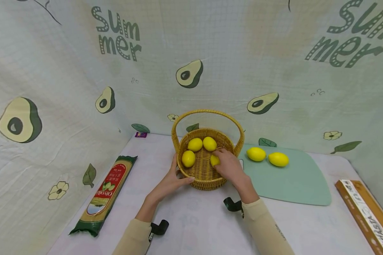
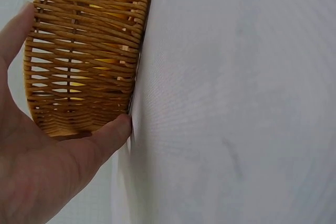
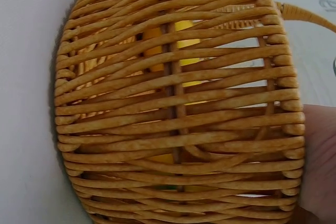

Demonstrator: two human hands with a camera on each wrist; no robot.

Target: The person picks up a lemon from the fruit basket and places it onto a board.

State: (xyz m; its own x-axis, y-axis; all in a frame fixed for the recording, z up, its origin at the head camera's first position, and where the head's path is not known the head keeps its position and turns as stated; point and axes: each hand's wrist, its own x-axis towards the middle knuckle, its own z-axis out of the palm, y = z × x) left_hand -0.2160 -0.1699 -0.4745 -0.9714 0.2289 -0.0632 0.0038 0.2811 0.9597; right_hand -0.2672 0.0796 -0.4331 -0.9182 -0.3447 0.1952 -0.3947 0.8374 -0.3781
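The lemon (image 1: pixel 214 160) sits in the right part of the wicker basket (image 1: pixel 207 184), mostly hidden by the right hand (image 1: pixel 230 165), which reaches in over the rim with its fingers curled about the fruit. The left hand (image 1: pixel 172 182) is spread against the basket's near left side, thumb and fingers well apart, touching the wicker from outside. Three other lemons (image 1: pixel 195 145) lie inside, toward the back and left, and the handle (image 1: pixel 207 111) arches upright above. Two loose lemons (image 1: pixel 256 154) rest just beside each other on the green board (image 1: pixel 290 184), on the counter (image 1: pixel 191 226).
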